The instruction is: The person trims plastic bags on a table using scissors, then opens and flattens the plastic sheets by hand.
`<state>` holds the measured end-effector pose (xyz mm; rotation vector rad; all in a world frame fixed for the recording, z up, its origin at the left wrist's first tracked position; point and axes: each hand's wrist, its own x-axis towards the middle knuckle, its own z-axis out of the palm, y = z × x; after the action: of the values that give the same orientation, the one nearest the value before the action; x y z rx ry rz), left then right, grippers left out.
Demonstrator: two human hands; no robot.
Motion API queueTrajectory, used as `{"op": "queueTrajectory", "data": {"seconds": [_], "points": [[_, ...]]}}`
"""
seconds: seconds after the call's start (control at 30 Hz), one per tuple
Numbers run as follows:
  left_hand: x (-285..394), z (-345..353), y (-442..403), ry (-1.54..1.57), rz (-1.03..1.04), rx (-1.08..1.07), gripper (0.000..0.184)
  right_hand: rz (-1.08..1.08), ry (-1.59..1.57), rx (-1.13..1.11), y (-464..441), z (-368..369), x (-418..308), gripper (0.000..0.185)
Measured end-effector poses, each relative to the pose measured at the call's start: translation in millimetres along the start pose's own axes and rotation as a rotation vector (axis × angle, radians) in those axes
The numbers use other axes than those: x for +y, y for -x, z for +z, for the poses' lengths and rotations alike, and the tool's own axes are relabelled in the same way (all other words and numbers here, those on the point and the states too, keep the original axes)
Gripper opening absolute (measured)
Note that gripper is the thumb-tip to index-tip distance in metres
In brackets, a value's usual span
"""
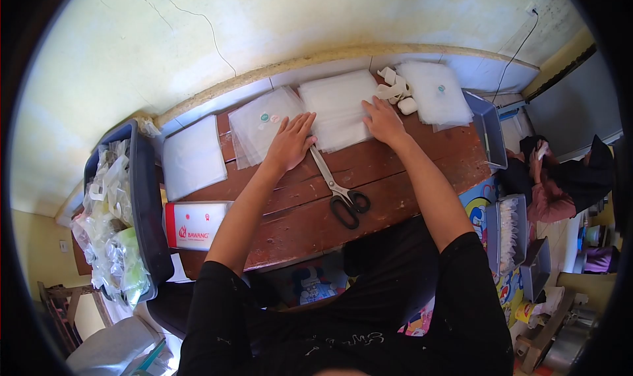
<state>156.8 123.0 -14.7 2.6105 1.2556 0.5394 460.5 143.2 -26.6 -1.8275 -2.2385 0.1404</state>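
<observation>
Lying flat and open, both hands [291, 143] [384, 121] touch plastic sheets [337, 106].

1. Facing you, a pale cream plaster wall [290, 17] bears thin dark cracks [213, 36].
2. Below it run a yellowish ledge [369, 49] and white rectangular tiles [250, 95].
3. Before you stands a reddish-brown wooden plank table [409, 186].
4. Colourful cartoon-printed floor covering [480, 203] shows beneath.

Both forearms reach forward from short black sleeves [221, 303], the left forearm [247, 211] angling inward. The left hand [293, 141] is palm down, fingers extended close together, thumb out toward the right hand [384, 121], whose fingers are spread and slightly bent, also palm down.
</observation>
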Motion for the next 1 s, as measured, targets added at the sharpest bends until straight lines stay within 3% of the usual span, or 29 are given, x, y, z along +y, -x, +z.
{"op": "queueTrajectory", "data": {"seconds": [0.3, 0.47, 0.57, 0.73, 1.0], "points": [[-16.2, -7.9, 8.7, 0.084, 0.069, 0.014, 0.051, 0.03, -0.004, -0.015, 1.4, 0.8, -3.2, 0.051], [-20.1, -18.7, 19.8, 0.036, 0.128, -0.006, 0.05, -0.039, 0.066, 0.12, 8.5, -2.8, -28.1, 0.05], [-2.4, -32.0, 38.2, 0.043, 0.122, 0.167, 0.049, -0.15, 0.026, 0.206, 16.0, -15.1, -71.2, 0.047], [30.4, -63.5, 94.5, 0.363, -0.186, 0.285, 0.046, -0.334, -0.251, 0.24, 53.4, -31.2, -163.6, 0.037], [48.4, -113.0, 198.4, 0.364, -0.378, 0.304, 0.041, -0.524, -0.561, 0.147, 105.7, -21.9, -272.4, 0.029]]}}
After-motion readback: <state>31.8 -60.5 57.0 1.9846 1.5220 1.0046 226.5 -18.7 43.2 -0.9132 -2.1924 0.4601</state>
